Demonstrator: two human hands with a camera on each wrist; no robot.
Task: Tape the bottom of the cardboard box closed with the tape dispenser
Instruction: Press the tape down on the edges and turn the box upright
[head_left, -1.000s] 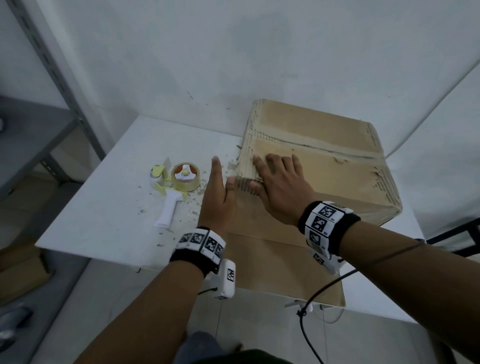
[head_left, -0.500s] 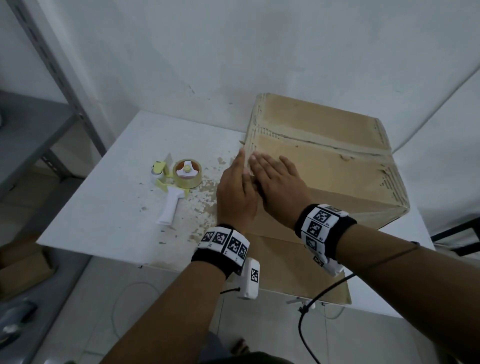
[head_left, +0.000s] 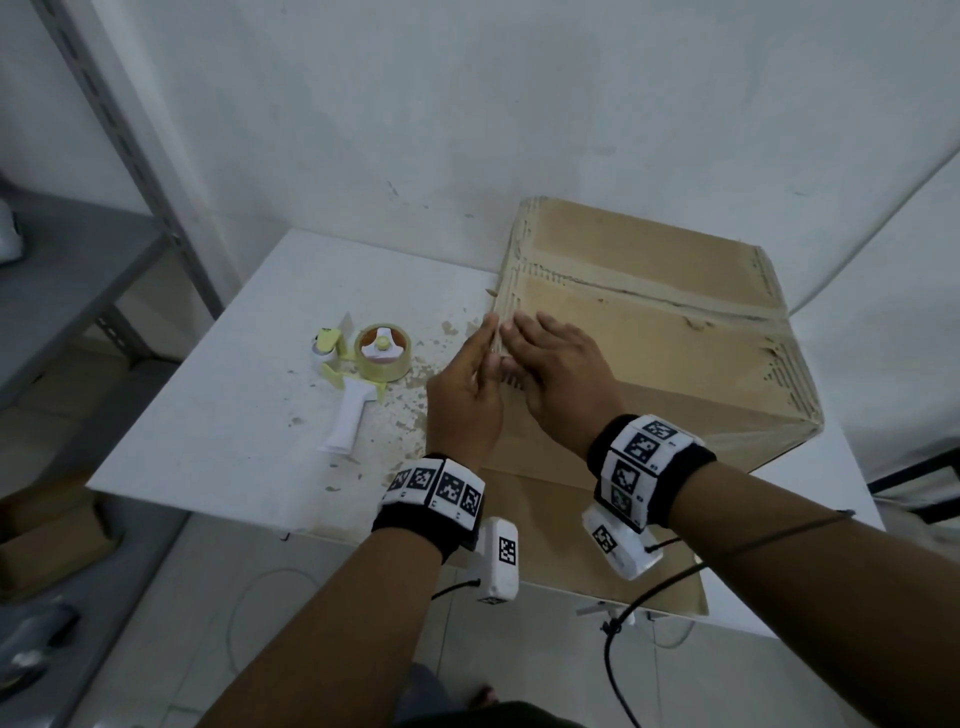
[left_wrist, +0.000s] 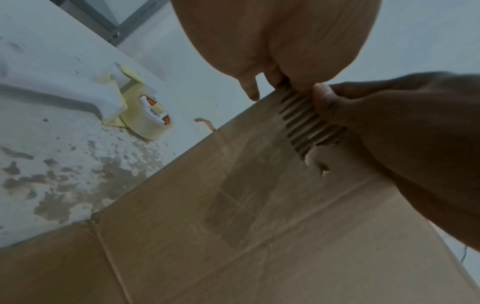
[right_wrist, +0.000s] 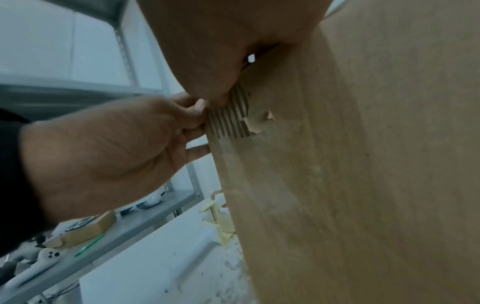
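A worn cardboard box (head_left: 649, 332) stands on the white table (head_left: 234, 415), its closed flaps up and a tape strip along the seam. Both hands meet at its near-left corner. My left hand (head_left: 483, 348) pinches the upright corner edge, thumb on the front face and fingers round the left side. My right hand (head_left: 550, 358) lies flat on the top flap, its thumb down on a torn corrugated patch (left_wrist: 303, 123). The tape dispenser (head_left: 363, 374), yellow with a white handle, lies on the table left of the box, a hand's width from my left hand.
Brown scraps and stains (head_left: 415, 379) litter the table between dispenser and box. A loose box flap (head_left: 571, 545) overhangs the table's front edge. A grey metal shelf (head_left: 62, 270) stands at the left and a white wall rises behind the table.
My left hand moved from beside the box onto its near-left corner and now pinches the edge. My right hand stayed flat on the top flap by that corner.
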